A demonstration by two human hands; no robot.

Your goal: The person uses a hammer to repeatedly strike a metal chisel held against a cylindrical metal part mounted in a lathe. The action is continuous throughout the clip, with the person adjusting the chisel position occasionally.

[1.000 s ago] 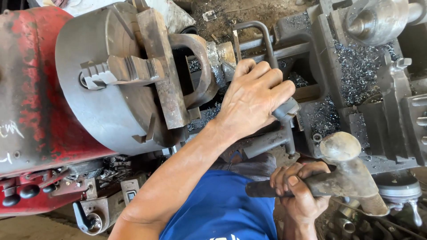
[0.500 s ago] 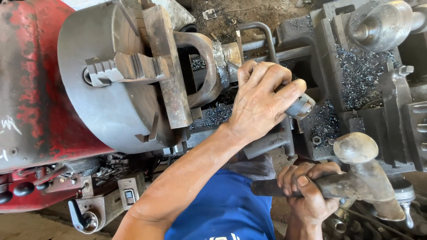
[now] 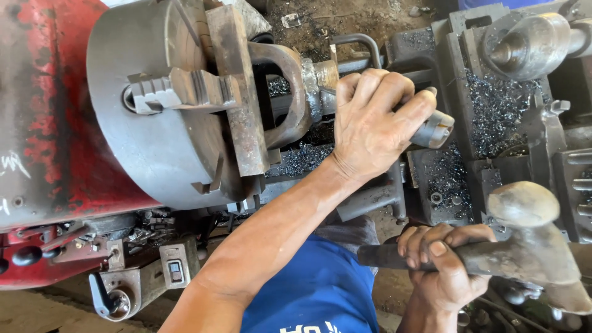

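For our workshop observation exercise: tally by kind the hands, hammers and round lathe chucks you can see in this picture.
Hands: 2, the left hand gripping a grey metal shaft, the right hand holding the hammer
Worn grey steel ball-peen hammers: 1
Large round grey steel lathe chucks: 1
Total: 4

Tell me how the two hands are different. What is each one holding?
The left hand wraps over a grey metal shaft sticking out from the lathe chuck; the right hand grips a hammer by its handle. The left hand is higher, near the chuck; the right hand is low, beside the blue shirt. Both are bare and closed tight.
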